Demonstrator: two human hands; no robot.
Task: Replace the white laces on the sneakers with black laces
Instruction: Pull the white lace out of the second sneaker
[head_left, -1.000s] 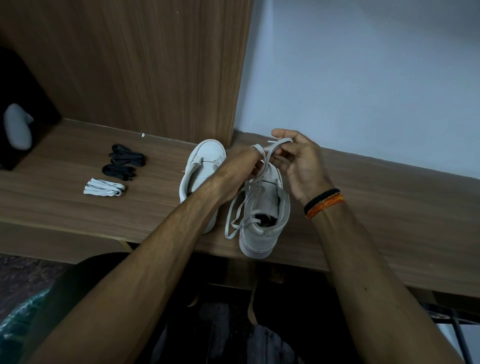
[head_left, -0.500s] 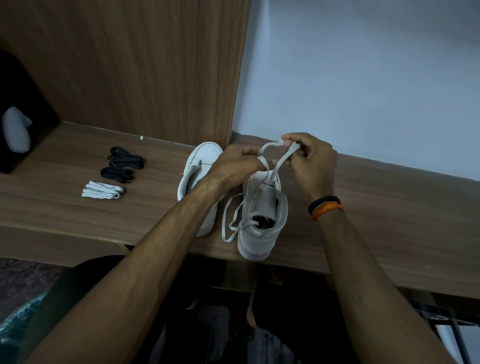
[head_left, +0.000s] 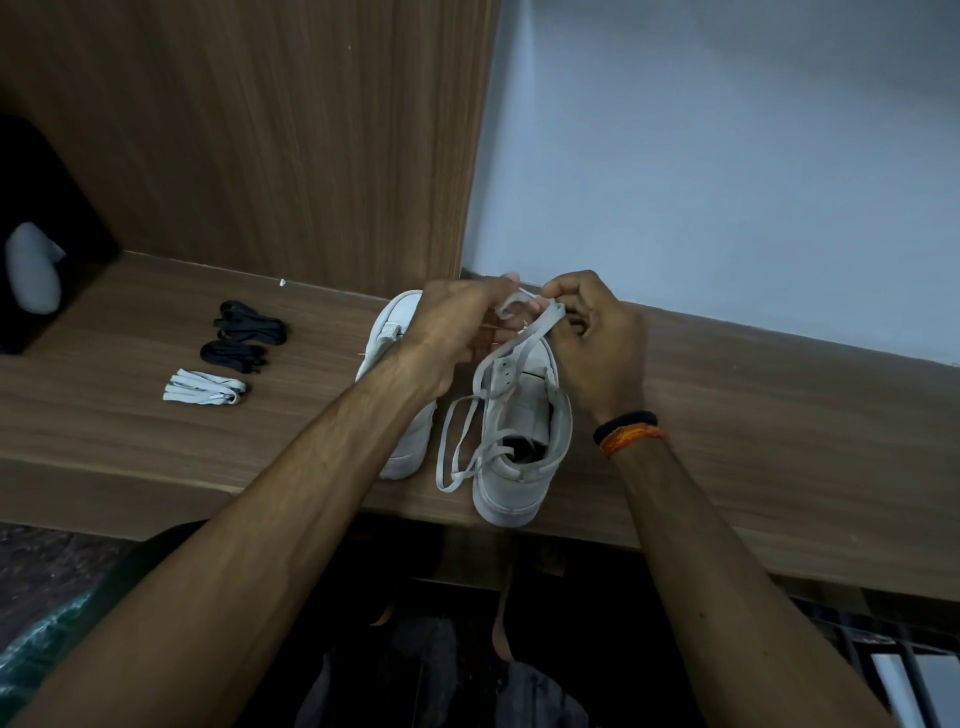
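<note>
My hands have closed in together: left hand (head_left: 457, 322) and right hand (head_left: 592, 332) both pinch the white lace (head_left: 524, 332) above the right sneaker (head_left: 519, 441) on the shelf (head_left: 753, 415), so unlacing continues; black laces (head_left: 249, 332) wait well apart.

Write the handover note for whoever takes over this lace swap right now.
Left hand and right hand: both pinch the white lace above the right sneaker, which is partly unlaced.
Left sneaker: no lace visible.
On the shelf: two black lace bundles and one removed white bundle, left of the shoes.
Left to do: finish pulling this lace out, then thread black laces into both sneakers.
</note>
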